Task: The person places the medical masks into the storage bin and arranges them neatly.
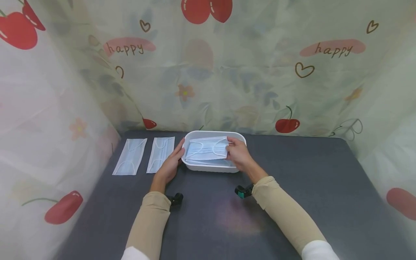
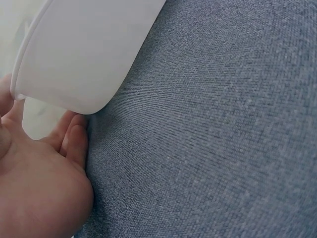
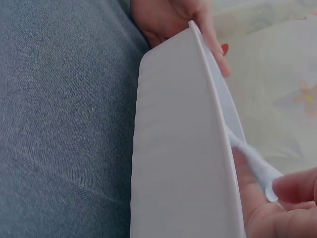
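A white plastic basin (image 1: pixel 212 168) stands on the dark table with several light-blue face masks lying in it. My left hand (image 1: pixel 169 165) holds its left end; in the left wrist view the fingers (image 2: pixel 77 144) lie low against the basin's end, with a digit up at the rim. On the other side, my right hand (image 1: pixel 239 153) pinches the right edge of a face mask (image 1: pixel 208 147) above the others, ear loops facing up. In the right wrist view a thumb and finger grip that mask's edge (image 3: pixel 262 171) just past the rim.
Two more face masks lie flat left of the basin, one at the far left (image 1: pixel 130 157) and one beside my left hand (image 1: pixel 160 153). A curtain (image 1: pixel 240 72) printed with cherries hangs behind the dark table (image 1: pixel 292 173) and along both sides.
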`<state>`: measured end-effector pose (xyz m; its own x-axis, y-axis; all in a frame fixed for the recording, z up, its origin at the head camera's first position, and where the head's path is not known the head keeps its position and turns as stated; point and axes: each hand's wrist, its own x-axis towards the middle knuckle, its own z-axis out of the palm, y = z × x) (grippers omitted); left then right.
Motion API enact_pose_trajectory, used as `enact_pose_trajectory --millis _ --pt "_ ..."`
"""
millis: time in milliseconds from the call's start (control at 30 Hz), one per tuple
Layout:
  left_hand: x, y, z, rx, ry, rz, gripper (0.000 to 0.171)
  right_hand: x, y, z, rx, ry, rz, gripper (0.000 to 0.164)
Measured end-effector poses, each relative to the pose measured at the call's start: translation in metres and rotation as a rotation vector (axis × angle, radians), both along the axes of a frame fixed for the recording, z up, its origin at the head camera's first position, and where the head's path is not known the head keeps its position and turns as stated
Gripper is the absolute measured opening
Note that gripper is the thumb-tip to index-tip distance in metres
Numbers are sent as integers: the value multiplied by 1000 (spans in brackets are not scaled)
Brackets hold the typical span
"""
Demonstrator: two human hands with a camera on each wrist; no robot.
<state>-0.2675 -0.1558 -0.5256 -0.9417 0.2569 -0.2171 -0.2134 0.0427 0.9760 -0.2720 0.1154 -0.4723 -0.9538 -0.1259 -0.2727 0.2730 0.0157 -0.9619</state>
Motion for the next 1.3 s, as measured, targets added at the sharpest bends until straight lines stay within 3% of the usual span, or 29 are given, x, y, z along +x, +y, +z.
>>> enact_pose_trajectory --millis 200,333,600,833,1300 --pt "0 0 0 -5 -4 4 52 1 5 2 116 33 80 58" --pt "0 0 0 -13 -2 6 53 1 13 4 172 65 83 60" --pt "2 0 0 -12 5 5 53 3 34 14 120 75 70 64" --pt "2 -1 0 -11 9 2 53 5 52 13 67 100 34 64" --pt "1 -1 0 -8 9 1 52 22 83 9 127 191 -134 56"
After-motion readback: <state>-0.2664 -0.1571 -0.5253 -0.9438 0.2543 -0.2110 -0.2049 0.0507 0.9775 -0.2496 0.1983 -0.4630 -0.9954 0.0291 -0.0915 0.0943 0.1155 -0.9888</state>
